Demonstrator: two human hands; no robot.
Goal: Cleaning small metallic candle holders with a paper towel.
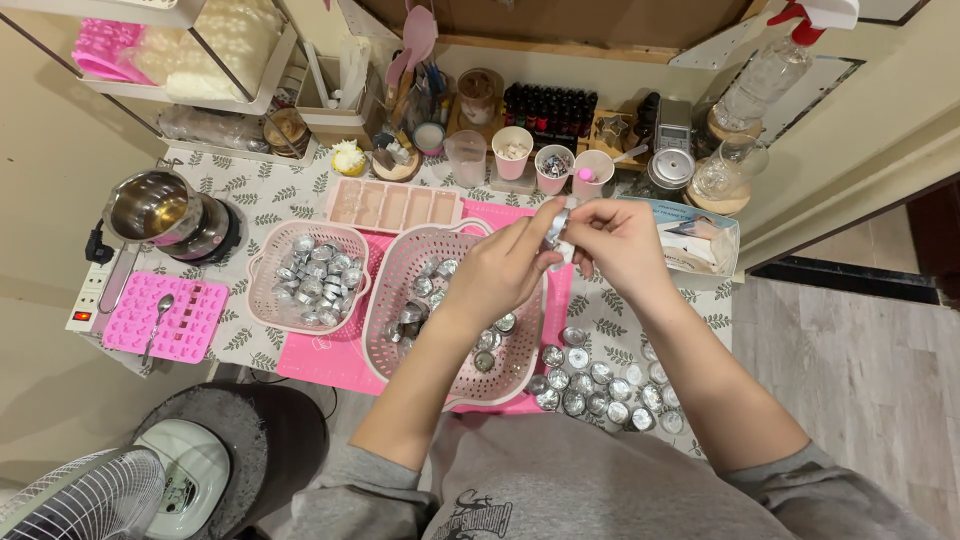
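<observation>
- The small silver cup (pixel 560 228) sits pinched between both of my hands, raised above the far rim of the large pink basket (pixel 470 385).
- My left hand (pixel 505 265) has its grip closed on the cup from the near side; my right hand (pixel 618 243) has its fingertips closed on it from the other.
- I judge the step in hand to be working on one cup, perhaps separating or cleaning it; detail there is too small to tell.
- Next, I reckon it calls for setting it among the silver cups (pixel 600 385) grouped on the surface, right of the basket.
- A smaller pink basket (pixel 262 275) to the left holds more cups.
</observation>
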